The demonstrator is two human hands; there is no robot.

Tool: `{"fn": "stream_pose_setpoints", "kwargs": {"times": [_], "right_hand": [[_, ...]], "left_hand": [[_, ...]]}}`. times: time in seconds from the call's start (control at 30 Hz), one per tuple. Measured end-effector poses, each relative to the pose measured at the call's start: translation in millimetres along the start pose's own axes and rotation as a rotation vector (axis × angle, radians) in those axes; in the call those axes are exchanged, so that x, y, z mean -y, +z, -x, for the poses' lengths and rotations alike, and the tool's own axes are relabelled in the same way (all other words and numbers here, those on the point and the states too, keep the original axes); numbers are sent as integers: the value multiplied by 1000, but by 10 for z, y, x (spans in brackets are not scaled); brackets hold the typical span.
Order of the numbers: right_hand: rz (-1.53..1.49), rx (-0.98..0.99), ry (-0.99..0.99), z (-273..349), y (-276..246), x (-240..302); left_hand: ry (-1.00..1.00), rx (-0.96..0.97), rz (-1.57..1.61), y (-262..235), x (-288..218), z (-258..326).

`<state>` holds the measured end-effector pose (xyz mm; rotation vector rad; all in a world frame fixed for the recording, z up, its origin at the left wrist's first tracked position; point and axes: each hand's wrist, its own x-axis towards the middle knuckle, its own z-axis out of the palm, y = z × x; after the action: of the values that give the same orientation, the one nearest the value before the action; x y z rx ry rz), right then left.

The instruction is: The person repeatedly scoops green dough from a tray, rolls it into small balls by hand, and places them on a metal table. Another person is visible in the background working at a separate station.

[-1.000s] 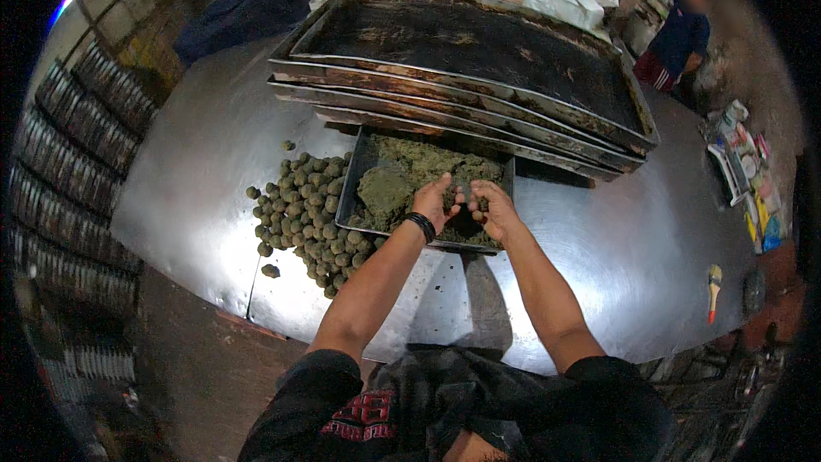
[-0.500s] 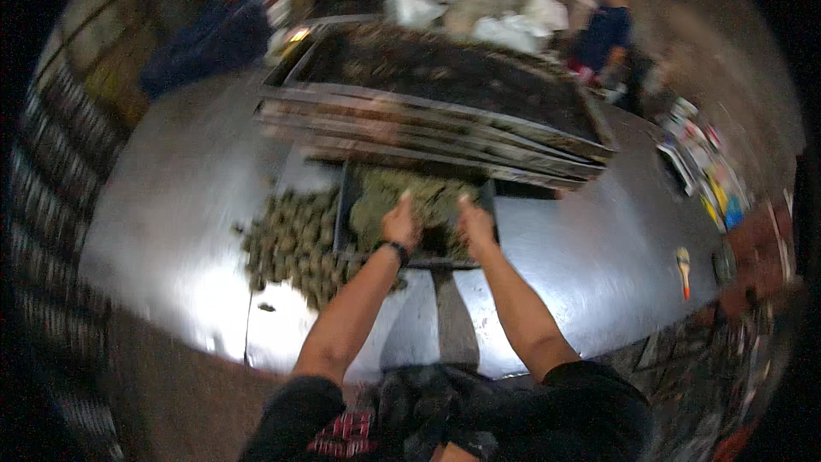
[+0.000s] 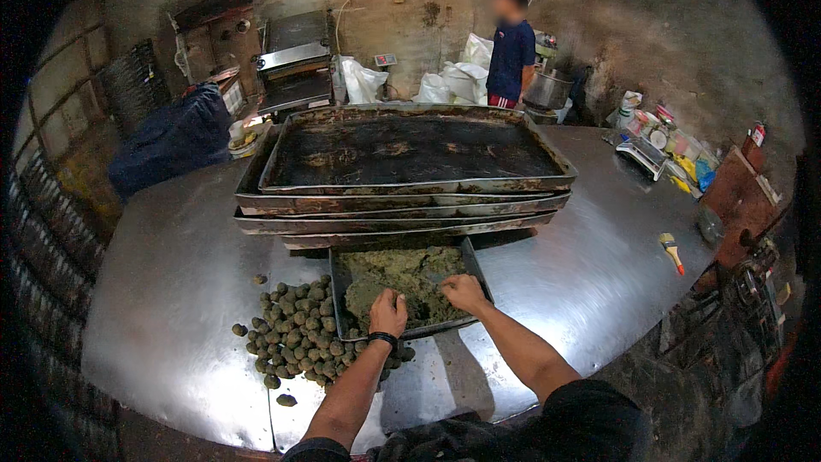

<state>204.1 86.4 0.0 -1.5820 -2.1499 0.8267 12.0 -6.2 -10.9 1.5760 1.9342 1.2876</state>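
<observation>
A dark rectangular tray (image 3: 479,267) holds a lumpy greenish-brown dough-like mass (image 3: 402,269). Over its near left part is my left hand (image 3: 388,313), fingers curled closed, a dark band on the wrist. Whatever those fingers hold, if anything, is hidden. My right hand (image 3: 464,293) is closed too, at the tray's right side, its fingertips down against the mass; I cannot make out what is in them. Left of the tray lies a heap of small brownish-green balls (image 3: 299,329), some partly behind my left forearm.
Large blackened baking trays (image 3: 410,150) are stacked right behind the small tray. A brush (image 3: 671,252) lies on the metal table (image 3: 590,231) at right. Beyond it sit a scale (image 3: 641,156) and bags. Another person (image 3: 511,47) stands at the back near white sacks (image 3: 462,81).
The view has levelled and lifted, showing more of the back wall, and is sharper now. Both hands stay over the tray; the thumbs that pointed up are now turned down or inward.
</observation>
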Motion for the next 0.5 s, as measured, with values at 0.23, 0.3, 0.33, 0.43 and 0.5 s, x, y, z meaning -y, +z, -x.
{"fn": "stream_pose_setpoints", "kwargs": {"times": [0.23, 0.3, 0.33, 0.43, 0.5], "right_hand": [[-20, -98, -296, -79, -89, -243], [-11, -129, -318, -64, -131, -244], [-14, -91, -284, -33, -137, -237], [-53, -28, -290, 42, -235, -198], [-156, 12, -302, 47, -288, -176]], "left_hand": [[-28, -74, -167, 45, 90, -50], [-89, -85, -173, 50, 120, -35], [-119, -91, -176, 55, 132, -39], [-176, -153, -163, 57, -40, -18], [-126, -152, -254, 46, -78, 7]]}}
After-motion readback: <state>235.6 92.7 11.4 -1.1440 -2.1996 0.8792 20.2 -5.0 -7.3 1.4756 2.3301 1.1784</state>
